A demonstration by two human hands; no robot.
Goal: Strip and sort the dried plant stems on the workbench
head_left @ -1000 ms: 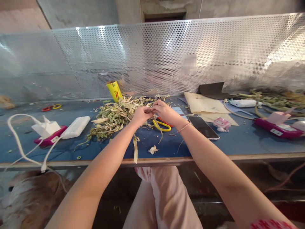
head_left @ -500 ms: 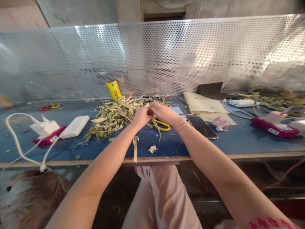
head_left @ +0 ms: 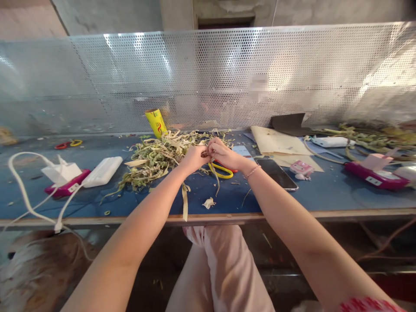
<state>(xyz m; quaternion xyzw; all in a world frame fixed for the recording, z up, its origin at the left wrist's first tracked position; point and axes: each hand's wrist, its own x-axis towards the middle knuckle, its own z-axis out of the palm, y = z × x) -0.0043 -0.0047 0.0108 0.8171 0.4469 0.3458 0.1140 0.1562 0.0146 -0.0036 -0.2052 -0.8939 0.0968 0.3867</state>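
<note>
Both hands meet over the right side of a heap of dried plant stalks and leaves [head_left: 156,158] on the blue table. My left hand [head_left: 196,158] is closed around a dried plant stem [head_left: 217,180], whose tail hangs below the fingers. Fingers of my right hand [head_left: 224,155] are curled and pinched against the left at the same stem; the exact grip is hidden. Just beneath the right hand lie yellow-handled scissors [head_left: 224,172], partly covered. A pale dry leaf strip [head_left: 185,201] reaches toward the table edge, and a small leaf scrap [head_left: 208,203] rests nearby.
A yellow cardboard tube [head_left: 156,123] stands behind the heap. To the left are a white power bank [head_left: 103,171], a purple power strip [head_left: 69,185] and cables. To the right lie a phone [head_left: 276,173], a pink figure [head_left: 301,169] and paper [head_left: 279,141]. A perforated metal panel [head_left: 182,78] closes the back.
My right hand's fingers have lifted and curled a little; more red shows on the scissors beneath it. My left hand stays nearly in place.
</note>
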